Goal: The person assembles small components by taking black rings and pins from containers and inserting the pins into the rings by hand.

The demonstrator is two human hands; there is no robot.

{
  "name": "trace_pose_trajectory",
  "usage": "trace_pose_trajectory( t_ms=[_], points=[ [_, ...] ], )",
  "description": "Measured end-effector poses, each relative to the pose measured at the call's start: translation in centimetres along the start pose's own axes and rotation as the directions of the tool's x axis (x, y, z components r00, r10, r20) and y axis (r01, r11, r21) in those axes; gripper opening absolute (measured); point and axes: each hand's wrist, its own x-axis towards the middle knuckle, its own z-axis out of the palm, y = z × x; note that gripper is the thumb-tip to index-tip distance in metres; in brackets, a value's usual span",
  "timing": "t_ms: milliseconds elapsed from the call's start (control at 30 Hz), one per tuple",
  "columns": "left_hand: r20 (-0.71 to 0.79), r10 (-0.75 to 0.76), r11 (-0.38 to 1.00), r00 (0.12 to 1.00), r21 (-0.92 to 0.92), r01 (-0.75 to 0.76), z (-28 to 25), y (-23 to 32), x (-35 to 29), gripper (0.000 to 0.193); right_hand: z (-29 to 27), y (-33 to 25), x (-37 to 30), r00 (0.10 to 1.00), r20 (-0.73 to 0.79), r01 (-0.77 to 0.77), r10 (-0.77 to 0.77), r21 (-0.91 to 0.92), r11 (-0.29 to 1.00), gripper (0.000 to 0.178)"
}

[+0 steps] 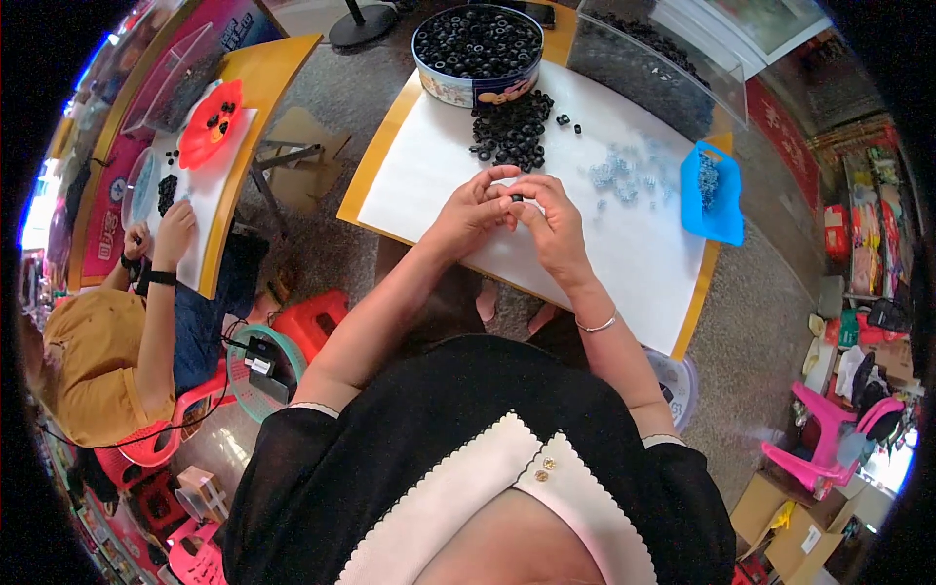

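My left hand [466,216] and my right hand [560,237] meet over the near edge of the white-covered table. Pinched between their fingertips is a small black ring-like piece [518,198], partly hidden by the fingers. Just beyond the hands lies a loose pile of black pieces [509,135] of the same kind. Behind that pile a round tin [458,91] is filled with more of them. To the right, small clear bluish pieces [624,174] are scattered on the white sheet. A blue plastic tray [720,226] holding similar clear pieces sits at the table's right edge.
A clear plastic box [643,73] with dark pieces stands at the back right. At the left, a person in a mustard shirt [102,361] works at another table with a red dish [210,127]. A green basket [265,375] and red stool [312,322] are on the floor.
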Motion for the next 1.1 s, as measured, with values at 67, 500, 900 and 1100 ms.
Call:
trace_pose_trajectory(
  t_ms=[67,500,900,1100],
  points=[
    [-0.004,0.004,0.999,1.000,-0.040,-0.005,0.0,0.0,0.0,0.052,-0.3,-0.4,0.3,0.999,0.039,-0.016,0.014,0.052,0.998,0.021],
    [0.042,0.035,0.999,0.999,-0.007,-0.035,0.4,0.7,-0.2,0.050,-11.1,-0.4,13.1,0.952,-0.249,0.082,-0.179,-0.357,0.931,0.025],
    [0.007,-0.006,0.995,1.000,-0.103,0.006,0.1,0.6,-0.5,0.037,-15.2,1.9,21.4,0.868,-0.082,0.243,-0.490,-0.791,0.562,0.026],
    [0.037,-0.035,0.996,0.999,-0.084,0.038,0.3,0.5,0.1,0.035,-6.2,2.6,11.5,0.971,0.205,0.211,-0.127,-0.463,0.861,0.011]
  ],
)
